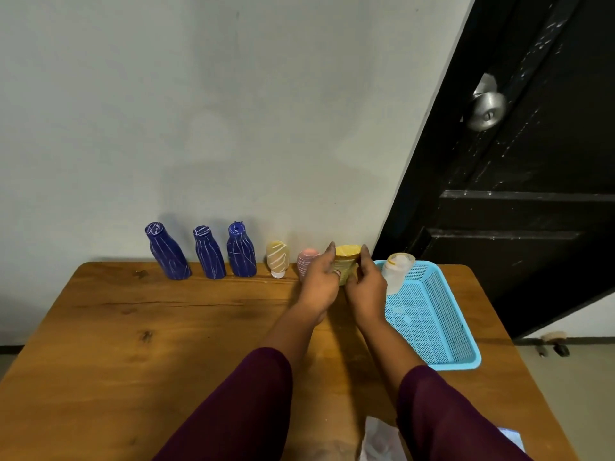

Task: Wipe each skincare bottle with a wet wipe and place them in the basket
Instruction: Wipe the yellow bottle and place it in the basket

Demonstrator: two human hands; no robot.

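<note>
1. Fingers [331, 251] of the left hand [317, 284] and right hand [367, 287] curl round a yellow bottle [347, 256], gripping it from both sides.
2. It is upright at the far edge of the table [166, 327], between a pink bottle [305, 261] and the basket [432, 324].
3. A clear bottle [396, 271] stands in the basket.
4. Blue bottles [209, 252] line the wall.

The worktop [166, 327] carries three blue bottles [209, 254], a beige tube [278, 259], a pink tube [305, 265], a blue basket [466, 363] and, at its near edge, perhaps a wipe packet [379, 440].

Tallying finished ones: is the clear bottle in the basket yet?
In. The clear bottle stands upright in the far corner of the blue basket.
</note>
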